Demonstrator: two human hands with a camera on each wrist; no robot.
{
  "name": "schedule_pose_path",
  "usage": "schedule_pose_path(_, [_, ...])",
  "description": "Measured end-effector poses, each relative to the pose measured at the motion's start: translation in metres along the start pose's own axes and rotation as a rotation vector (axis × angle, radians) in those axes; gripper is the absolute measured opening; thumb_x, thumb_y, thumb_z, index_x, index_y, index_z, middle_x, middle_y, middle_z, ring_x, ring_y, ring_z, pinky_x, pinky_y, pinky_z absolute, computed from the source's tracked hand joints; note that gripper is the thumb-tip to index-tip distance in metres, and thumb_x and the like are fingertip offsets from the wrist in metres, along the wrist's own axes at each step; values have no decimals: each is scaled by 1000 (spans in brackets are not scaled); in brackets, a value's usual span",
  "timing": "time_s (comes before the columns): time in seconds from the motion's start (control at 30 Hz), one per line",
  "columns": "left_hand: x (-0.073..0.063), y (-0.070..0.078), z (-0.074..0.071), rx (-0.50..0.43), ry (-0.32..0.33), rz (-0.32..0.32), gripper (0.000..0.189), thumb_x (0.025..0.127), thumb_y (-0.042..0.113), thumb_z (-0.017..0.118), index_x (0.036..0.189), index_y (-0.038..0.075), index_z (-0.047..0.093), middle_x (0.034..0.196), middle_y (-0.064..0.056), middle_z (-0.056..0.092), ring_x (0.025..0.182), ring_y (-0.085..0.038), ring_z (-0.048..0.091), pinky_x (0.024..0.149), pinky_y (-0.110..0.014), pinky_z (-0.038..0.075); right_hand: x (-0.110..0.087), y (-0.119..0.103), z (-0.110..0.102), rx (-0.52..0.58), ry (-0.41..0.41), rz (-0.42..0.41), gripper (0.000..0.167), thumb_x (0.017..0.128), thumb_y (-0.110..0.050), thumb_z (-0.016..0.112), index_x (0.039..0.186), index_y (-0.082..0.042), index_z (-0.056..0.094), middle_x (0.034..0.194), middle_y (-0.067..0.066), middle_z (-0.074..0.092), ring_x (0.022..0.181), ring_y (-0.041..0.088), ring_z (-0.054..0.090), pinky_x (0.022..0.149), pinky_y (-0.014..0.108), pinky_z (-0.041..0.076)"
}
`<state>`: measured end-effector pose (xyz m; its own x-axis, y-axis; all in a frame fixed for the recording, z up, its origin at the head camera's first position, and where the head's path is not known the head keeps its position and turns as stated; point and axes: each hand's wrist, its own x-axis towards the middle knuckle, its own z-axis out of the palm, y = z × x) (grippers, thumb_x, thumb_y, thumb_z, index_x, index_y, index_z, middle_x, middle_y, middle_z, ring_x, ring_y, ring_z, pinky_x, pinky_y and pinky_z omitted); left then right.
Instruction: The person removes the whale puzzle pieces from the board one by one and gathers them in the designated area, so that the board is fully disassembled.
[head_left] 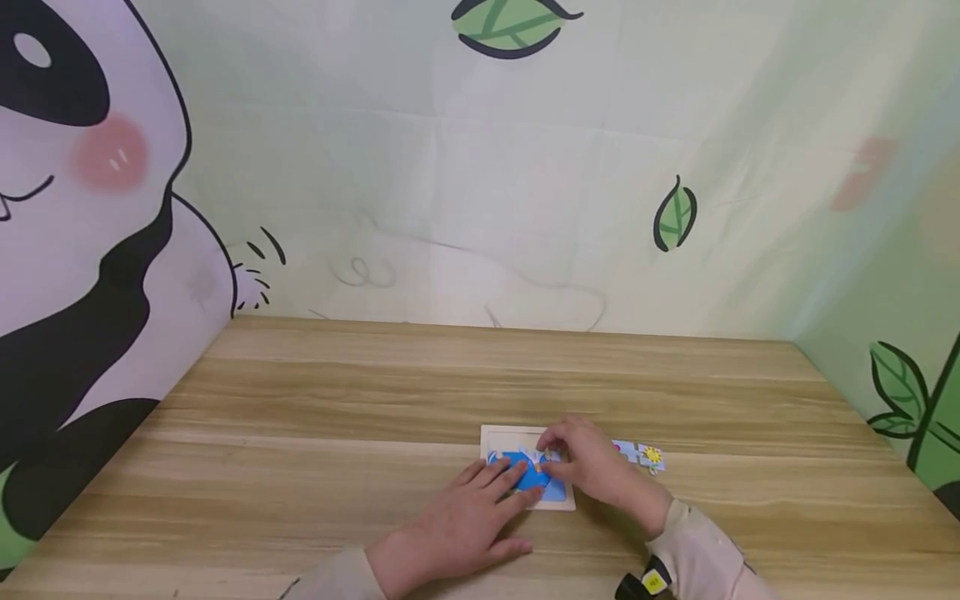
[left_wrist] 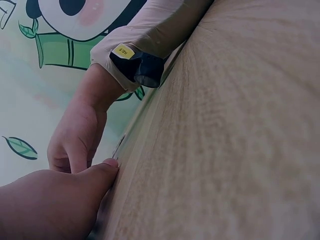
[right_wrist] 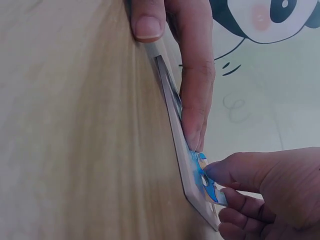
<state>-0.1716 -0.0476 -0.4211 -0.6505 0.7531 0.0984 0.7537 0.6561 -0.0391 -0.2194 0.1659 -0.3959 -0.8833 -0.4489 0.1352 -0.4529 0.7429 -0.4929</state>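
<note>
A small jigsaw tray (head_left: 517, 437) with a pale wooden rim lies on the table, partly filled with blue picture pieces (head_left: 531, 477). My left hand (head_left: 459, 518) spreads its fingers over the tray's left and lower part, fingertips on the blue pieces. My right hand (head_left: 592, 462) is over the tray's upper right. In the right wrist view its thumb and fingers pinch a blue-and-white puzzle piece (right_wrist: 216, 194), tilted up at the tray's edge. Close beside it are the left fingertips (right_wrist: 192, 137). Both hands hide much of the picture.
Several loose puzzle pieces (head_left: 651, 457), one with a yellow flower or sun, lie on the table (head_left: 337, 392) right of the tray, partly behind my right hand. Walls with a painted panda (head_left: 142, 250) and leaves stand behind the table and at its sides.
</note>
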Motion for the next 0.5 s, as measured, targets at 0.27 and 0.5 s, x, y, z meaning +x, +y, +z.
schedule_pose_path(0.27, [1, 1, 0, -3, 0, -3, 60, 97, 59, 36, 146, 26, 41, 154, -6, 38, 143, -25, 36, 114, -47, 35, 0, 0, -3, 54, 9, -40, 7, 86, -7, 67, 93, -10, 67, 89, 1, 61, 84, 11, 56, 74, 25, 50])
schedule_pose_path(0.5, [1, 1, 0, -7, -9, -7, 59, 97, 59, 35, 147, 27, 40, 155, -5, 37, 144, -25, 34, 114, -46, 34, 0, 3, -6, 81, 6, -54, 9, 88, -3, 65, 90, -11, 67, 84, -2, 61, 77, 6, 53, 68, 18, 48])
